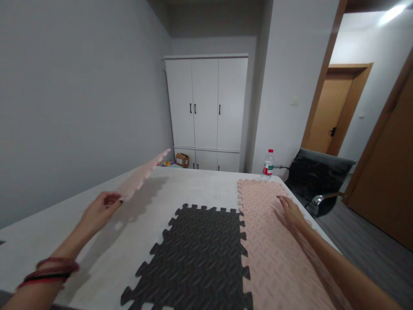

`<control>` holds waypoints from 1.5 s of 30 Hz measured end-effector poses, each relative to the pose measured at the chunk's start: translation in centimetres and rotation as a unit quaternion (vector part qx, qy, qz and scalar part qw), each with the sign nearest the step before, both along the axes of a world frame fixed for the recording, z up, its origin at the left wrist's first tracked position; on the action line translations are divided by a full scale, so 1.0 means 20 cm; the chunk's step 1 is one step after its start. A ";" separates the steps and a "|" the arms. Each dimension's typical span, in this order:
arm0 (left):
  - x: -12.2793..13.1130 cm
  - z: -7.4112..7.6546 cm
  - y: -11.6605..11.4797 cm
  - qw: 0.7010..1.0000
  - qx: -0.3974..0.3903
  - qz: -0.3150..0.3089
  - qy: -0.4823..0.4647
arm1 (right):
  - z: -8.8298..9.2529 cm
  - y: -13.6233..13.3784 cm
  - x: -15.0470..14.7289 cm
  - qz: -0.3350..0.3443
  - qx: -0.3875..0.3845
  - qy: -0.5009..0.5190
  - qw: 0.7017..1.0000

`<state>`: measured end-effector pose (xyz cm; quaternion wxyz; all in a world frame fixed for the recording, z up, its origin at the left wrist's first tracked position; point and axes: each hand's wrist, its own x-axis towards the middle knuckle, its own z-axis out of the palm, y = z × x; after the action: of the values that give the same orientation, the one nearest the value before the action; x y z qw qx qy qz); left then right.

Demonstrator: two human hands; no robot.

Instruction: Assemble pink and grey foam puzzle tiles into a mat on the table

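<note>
My left hand point(102, 207) is closed on the near edge of a pink foam puzzle mat point(142, 175), which it holds lifted above the left part of the white table point(200, 185); the mat is blurred. My right hand point(290, 211) lies flat, fingers stretched out, on a second pink foam mat point(274, 258) that rests on the table's right side. A black foam puzzle mat point(200, 254) lies in the middle, its toothed edge interlocked with the pink one beside it.
A water bottle point(267, 164) stands at the table's far right edge. A black chair point(318, 181) sits to the right of the table. A white wardrobe point(206, 110) stands at the back wall, a cardboard box point(182, 159) at its foot. Wooden doors point(335, 112) are on the right.
</note>
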<state>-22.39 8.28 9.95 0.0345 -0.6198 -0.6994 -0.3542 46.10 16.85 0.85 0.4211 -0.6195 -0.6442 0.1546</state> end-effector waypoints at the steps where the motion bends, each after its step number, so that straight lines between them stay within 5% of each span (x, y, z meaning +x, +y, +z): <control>1: 0.09 0.02 0.05 0.999 0.002 -0.041 0.001 | 0.04 0.02 -0.06 0.016 -0.001 0.028 0.999; 4: 0.41 0.03 0.22 0.984 -0.021 -0.173 0.022 | 0.15 0.10 -0.27 0.076 -0.035 0.102 0.991; 7: 0.68 -0.04 0.40 0.964 -0.046 -0.254 0.055 | 0.22 0.16 -0.46 0.111 -0.081 0.165 0.977; 11: 0.87 -0.18 0.61 0.947 -0.103 -0.289 0.097 | 0.16 0.21 -0.62 0.098 -0.121 0.172 0.973; 17: 0.91 -0.35 0.71 0.927 -0.219 -0.273 0.138 | -0.04 0.21 -0.70 0.100 -0.051 0.039 0.993; 21: 0.92 -0.40 0.71 0.914 -0.279 -0.245 0.167 | -0.10 0.20 -0.72 0.113 -0.001 -0.030 0.993; 32: 0.86 -0.38 0.76 0.906 -0.309 -0.225 0.180 | -0.05 0.11 -0.76 0.168 0.056 -0.170 0.969; 45: 0.87 -0.50 0.78 0.916 -0.309 -0.186 0.177 | -0.06 0.11 -0.76 0.208 0.092 -0.186 0.956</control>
<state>-5.04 23.81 0.02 -0.1022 -0.7708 -0.6288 -0.0054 30.80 19.14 -0.29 0.3079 -0.4482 -0.8370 0.0611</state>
